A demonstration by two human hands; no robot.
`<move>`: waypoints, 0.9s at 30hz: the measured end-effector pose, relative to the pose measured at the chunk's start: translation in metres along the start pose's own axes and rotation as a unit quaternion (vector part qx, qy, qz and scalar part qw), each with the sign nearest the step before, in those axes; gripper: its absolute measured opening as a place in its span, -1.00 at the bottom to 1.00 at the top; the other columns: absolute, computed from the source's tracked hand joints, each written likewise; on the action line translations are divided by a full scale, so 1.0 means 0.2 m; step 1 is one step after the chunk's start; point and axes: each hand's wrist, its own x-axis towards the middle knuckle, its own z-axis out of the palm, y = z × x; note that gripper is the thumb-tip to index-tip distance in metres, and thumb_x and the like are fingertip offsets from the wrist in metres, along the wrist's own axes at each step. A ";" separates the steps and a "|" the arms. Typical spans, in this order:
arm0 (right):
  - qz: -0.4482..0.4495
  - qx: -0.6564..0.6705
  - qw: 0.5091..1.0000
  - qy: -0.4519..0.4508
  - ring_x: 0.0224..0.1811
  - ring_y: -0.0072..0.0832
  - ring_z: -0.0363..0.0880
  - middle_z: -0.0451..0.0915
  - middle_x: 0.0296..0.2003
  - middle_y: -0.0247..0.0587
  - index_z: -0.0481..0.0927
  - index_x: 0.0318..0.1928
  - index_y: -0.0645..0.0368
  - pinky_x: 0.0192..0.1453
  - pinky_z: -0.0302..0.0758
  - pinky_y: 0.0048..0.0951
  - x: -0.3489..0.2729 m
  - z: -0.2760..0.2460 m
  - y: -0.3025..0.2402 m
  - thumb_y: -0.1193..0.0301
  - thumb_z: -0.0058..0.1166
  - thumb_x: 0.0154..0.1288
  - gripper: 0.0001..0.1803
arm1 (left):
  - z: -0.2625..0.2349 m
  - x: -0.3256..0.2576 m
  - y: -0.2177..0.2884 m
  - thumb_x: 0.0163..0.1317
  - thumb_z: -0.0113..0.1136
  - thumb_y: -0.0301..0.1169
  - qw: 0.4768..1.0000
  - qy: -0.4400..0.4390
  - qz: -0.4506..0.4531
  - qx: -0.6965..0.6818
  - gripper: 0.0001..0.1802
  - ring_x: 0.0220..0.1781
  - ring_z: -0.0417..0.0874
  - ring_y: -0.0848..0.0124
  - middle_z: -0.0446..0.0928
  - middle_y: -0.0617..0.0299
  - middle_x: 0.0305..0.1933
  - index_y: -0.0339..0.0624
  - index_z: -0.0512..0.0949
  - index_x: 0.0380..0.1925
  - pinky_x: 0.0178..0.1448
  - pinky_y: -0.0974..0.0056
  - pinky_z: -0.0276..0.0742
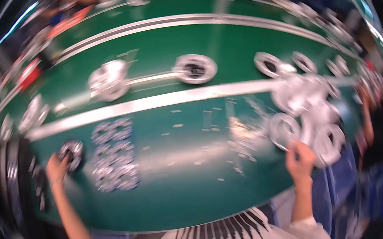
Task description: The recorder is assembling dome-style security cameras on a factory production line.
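Dark round ring part (pixel 72 152), blurred, at the green tabletop's (pixel 181 187) left edge | left hand (pixel 57 168) curled on it | right hand (pixel 300 157) pinching a white ring (pixel 284 129) by the white pile (pixel 307 105), right side

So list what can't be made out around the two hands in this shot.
- Left hand: motion blur in the head view hides whether its grip has closed on the dark round part.
- Right hand: it reaches the white rings, but blur merges them, so the count and the grip are unclear.
- Small silvery pieces: too smeared to identify.
- Dark stack at the left: cut off by the fisheye rim.
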 end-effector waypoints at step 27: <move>0.222 0.596 0.755 -0.163 0.25 -0.22 0.12 -0.05 0.26 0.07 -0.27 0.29 0.34 0.24 0.16 -0.27 -0.13 0.05 -0.34 0.33 0.46 -0.43 0.34 | 0.00 -1.22 1.50 0.08 -0.05 -0.73 0.524 -0.212 0.071 -0.822 -0.32 0.06 0.42 0.31 0.31 0.02 0.05 -0.19 -0.05 0.19 0.07 0.23 0.46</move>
